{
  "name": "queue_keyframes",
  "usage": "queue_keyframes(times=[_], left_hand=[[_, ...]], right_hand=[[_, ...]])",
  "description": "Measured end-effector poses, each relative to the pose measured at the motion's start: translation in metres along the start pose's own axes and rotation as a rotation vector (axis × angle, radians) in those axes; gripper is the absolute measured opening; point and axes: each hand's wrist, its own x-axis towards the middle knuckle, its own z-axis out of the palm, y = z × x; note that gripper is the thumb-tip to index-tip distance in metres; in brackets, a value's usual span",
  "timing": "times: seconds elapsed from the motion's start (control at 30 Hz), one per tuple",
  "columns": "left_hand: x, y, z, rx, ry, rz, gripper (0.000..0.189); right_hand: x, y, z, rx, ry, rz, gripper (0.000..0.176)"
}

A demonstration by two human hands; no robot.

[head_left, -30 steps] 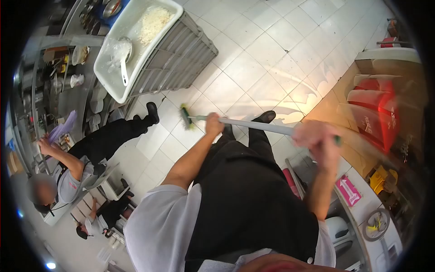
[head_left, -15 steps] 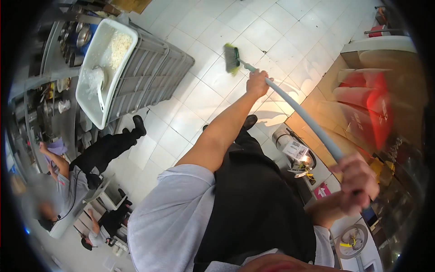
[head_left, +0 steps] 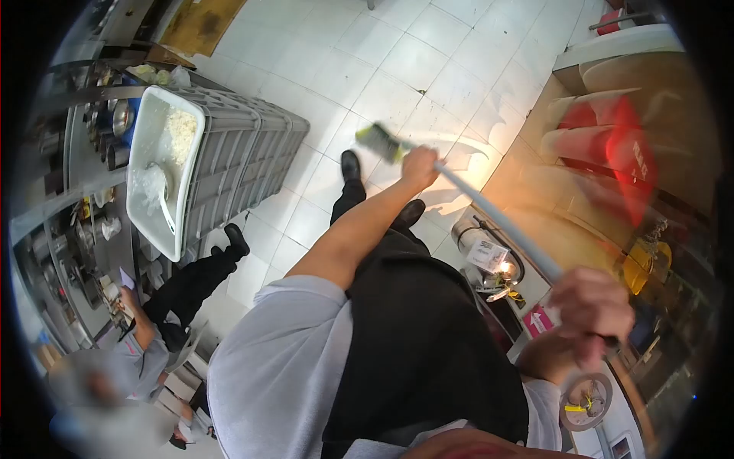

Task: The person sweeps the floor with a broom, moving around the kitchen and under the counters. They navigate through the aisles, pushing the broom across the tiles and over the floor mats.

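A broom with a long grey handle (head_left: 497, 218) slants across the view. Its green and yellow bristle head (head_left: 378, 143) is over the white tiled floor, slightly blurred. Low on the handle, close to the head, my left hand (head_left: 420, 168) is closed around it. Near the handle's upper end my right hand (head_left: 592, 314) grips too, smeared by motion; a dark tip of the handle shows past the fingers. My black apron (head_left: 417, 352) and dark shoe (head_left: 351, 165) are below.
Grey stacked crates (head_left: 241, 161) stand at left, topped by a white tub (head_left: 153, 218) with pale grains and a ladle. Two co-workers are at lower left, one in a grey shirt (head_left: 145, 352). Red-and-white sacks (head_left: 604, 145) and a metal cylinder (head_left: 478, 241) are on the right.
The broom head has swung left and down toward my feet, and my left hand has come back with it. My left shoe has stepped into view. The nearer co-worker has shifted.
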Motion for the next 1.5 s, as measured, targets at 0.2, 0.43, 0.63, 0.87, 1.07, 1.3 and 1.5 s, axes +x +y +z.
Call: queue_keyframes(times=[0.2, 0.43, 0.63, 0.87, 1.07, 1.3, 1.5], left_hand=[[0.014, 0.068, -0.052, -0.23, -0.015, 0.203, 0.034], [-0.002, 0.015, -0.059, 0.009, -0.512, 0.442, 0.033], [0.126, 0.014, -0.057, -0.099, -0.16, 0.313, 0.03], [0.053, 0.055, -0.09, -0.194, -0.318, 0.5, 0.032], [-0.002, 0.038, -0.062, -0.038, -0.896, 0.74, 0.025], [0.122, 0.066, 0.012, 0.117, -0.532, 0.457, 0.02], [0.063, 0.142, 0.024, -0.163, -0.165, 0.441, 0.027]], right_hand=[[-0.018, -0.093, -0.046, -0.092, 0.284, 0.119, 0.052], [0.048, -0.05, -0.01, 0.033, 0.23, 0.221, 0.048], [0.107, -0.011, 0.045, -0.247, 0.064, 0.24, 0.033], [0.065, -0.108, 0.003, -0.134, -0.012, 0.151, 0.054], [0.078, -0.071, -0.017, -0.015, -0.098, 0.287, 0.047], [0.052, -0.021, 0.01, -0.286, 0.099, 0.346, 0.025], [-0.025, -0.113, -0.03, -0.399, 0.051, 0.34, 0.036]])
